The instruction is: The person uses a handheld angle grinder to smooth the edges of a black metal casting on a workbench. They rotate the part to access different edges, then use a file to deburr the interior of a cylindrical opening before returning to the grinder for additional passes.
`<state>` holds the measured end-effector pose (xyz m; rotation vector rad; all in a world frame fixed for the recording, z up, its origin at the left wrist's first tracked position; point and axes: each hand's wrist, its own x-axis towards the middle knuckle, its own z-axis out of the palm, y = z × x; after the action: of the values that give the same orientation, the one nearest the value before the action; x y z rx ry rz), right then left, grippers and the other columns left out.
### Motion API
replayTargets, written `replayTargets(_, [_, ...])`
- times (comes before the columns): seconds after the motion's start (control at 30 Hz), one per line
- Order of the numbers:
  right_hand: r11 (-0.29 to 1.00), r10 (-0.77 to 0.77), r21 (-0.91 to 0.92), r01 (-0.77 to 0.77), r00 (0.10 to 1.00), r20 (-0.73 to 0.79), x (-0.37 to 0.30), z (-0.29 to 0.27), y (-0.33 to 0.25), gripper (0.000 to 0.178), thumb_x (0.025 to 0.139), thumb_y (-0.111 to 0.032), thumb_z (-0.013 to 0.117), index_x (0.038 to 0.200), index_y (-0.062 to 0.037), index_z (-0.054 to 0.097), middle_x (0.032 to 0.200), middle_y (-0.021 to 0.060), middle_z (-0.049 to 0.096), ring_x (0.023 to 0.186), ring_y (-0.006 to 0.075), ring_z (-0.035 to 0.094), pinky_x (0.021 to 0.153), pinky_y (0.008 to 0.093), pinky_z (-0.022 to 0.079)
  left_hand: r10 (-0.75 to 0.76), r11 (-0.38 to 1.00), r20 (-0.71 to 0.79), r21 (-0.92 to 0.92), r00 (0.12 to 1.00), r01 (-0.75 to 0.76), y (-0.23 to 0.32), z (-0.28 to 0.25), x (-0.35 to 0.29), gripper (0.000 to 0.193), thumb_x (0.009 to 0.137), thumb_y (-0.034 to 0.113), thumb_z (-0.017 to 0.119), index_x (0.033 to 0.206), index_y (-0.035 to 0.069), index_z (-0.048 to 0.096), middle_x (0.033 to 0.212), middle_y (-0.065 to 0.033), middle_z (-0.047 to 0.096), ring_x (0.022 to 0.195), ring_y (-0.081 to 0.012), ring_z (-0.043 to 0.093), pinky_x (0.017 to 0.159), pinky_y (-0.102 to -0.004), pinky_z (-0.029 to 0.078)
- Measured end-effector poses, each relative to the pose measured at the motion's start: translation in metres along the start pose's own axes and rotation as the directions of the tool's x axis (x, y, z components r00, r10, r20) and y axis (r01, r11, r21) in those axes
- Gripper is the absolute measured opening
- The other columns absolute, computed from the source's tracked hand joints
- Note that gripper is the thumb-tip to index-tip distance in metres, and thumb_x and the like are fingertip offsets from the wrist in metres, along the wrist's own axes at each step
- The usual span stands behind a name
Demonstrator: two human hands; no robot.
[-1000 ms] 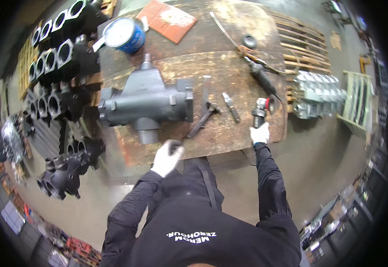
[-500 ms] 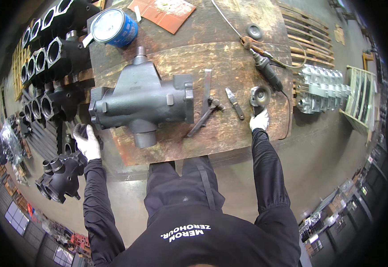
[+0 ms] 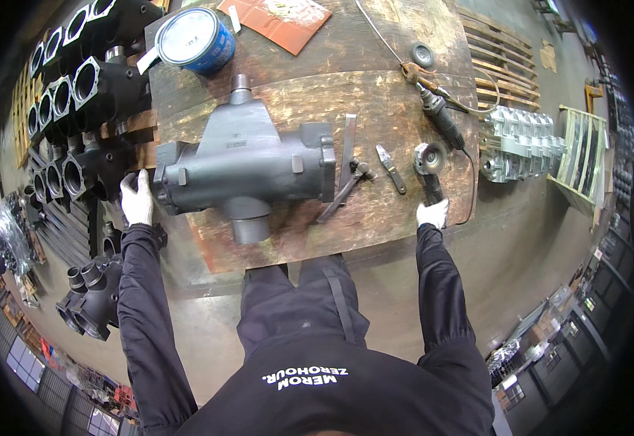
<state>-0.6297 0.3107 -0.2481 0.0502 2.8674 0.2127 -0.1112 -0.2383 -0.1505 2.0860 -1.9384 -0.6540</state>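
A large dark grey metal casting point(image 3: 240, 163) with flanged ends and round necks lies on the worn wooden tabletop point(image 3: 309, 243). Just left of its left flange is my left hand point(image 3: 137, 202), white-gloved, fingers stretched out and holding nothing. My right hand point(image 3: 433, 214), gloved too, has its fingers curled at the rear end of an angle grinder point(image 3: 431, 187) with a round cup-shaped wheel. The grinder lies near the table's right edge. A hammer point(image 3: 346, 192), a flat metal strip point(image 3: 349, 145) and a knife-like scraper point(image 3: 391, 168) lie between casting and grinder.
A second power tool point(image 3: 442, 120) with a cord lies farther back, beside a round disc point(image 3: 422, 54). A blue can point(image 3: 197, 42) and reddish cardboard point(image 3: 280, 22) occupy the far side. Black castings point(image 3: 84, 87) stand at left; silvery castings point(image 3: 524, 145) and wooden pallets point(image 3: 502, 58) at right.
My right hand has shifted back toward the grinder's rear end, exposing more of its body. My left hand has moved up beside the casting's left flange, its fingers straighter. The whole view has shifted slightly.
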Motion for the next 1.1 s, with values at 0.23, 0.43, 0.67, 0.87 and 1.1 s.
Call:
replayTargets(0.23, [0.792, -0.383, 0.546, 0.272, 0.919, 0.097, -0.124, -0.036, -0.059, 0.023, 0.097, -0.016, 0.065, 0.118, -0.0062, 0.067, 0.112, 0.0171, 0.074, 0.105, 0.0338, 0.072, 0.094, 0.0443, 0.055, -0.206, 0.977, 0.316, 0.013, 0.926, 0.213, -0.003, 0.026, 0.053, 0.095, 0.097, 0.075, 0.046, 0.132, -0.012, 0.061, 0.133, -0.0319, 0.064, 0.126, -0.0394, 0.062, 0.108, -0.042, 0.045])
replayTargets(0.43, [0.422, -0.401, 0.793, -0.44, 0.694, 0.598, -0.136, -0.076, -0.232, 0.058, 0.104, -0.06, 0.051, 0.109, -0.0054, 0.067, 0.103, 0.0121, 0.072, 0.084, 0.0212, 0.07, 0.079, 0.0356, 0.057, -0.356, 0.758, 0.599, -0.265, 0.718, 0.597, 0.009, 0.069, 0.089, 0.078, 0.095, 0.069, 0.059, 0.126, -0.002, 0.068, 0.116, -0.0145, 0.072, 0.097, -0.0237, 0.067, 0.087, -0.0356, 0.053])
replayTargets(0.67, [0.619, -0.546, 0.708, -0.339, 0.462, 0.699, -0.1, -0.075, -0.33, 0.039, 0.093, -0.057, 0.065, 0.101, -0.0192, 0.07, 0.077, -0.002, 0.065, 0.06, 0.0122, 0.056, 0.051, 0.0315, 0.046, -0.259, 0.712, 0.759, -0.268, 0.598, 0.649, 0.024, 0.098, 0.091, 0.039, 0.099, 0.044, 0.057, 0.101, 0.008, 0.072, 0.094, -0.0107, 0.074, 0.078, -0.0255, 0.066, 0.076, -0.0398, 0.054])
replayTargets(0.87, [0.596, -0.439, 0.683, -0.422, 0.54, 0.718, -0.112, -0.075, -0.321, 0.027, 0.099, -0.042, 0.062, 0.101, -0.016, 0.071, 0.085, -0.0002, 0.07, 0.069, 0.0139, 0.064, 0.058, 0.0336, 0.05, -0.325, 0.693, 0.669, -0.312, 0.668, 0.65, 0.055, 0.067, 0.048, 0.041, 0.097, 0.048, 0.057, 0.109, 0.01, 0.071, 0.098, -0.0063, 0.069, 0.086, -0.0214, 0.061, 0.076, -0.0388, 0.048])
replayTargets(1.1, [0.225, -0.544, 0.823, -0.521, 0.634, 0.55, -0.187, -0.059, -0.211, 0.033, 0.097, -0.028, 0.073, 0.122, -0.0067, 0.07, 0.11, -0.0008, 0.069, 0.097, 0.0104, 0.063, 0.085, 0.0277, 0.052, -0.125, 0.649, 0.495, -0.615, 0.86, 0.448, -0.02, 0.023, -0.059, 0.056, 0.099, 0.045, 0.061, 0.117, -0.007, 0.071, 0.102, -0.0158, 0.074, 0.09, -0.0191, 0.067, 0.081, -0.0327, 0.054])
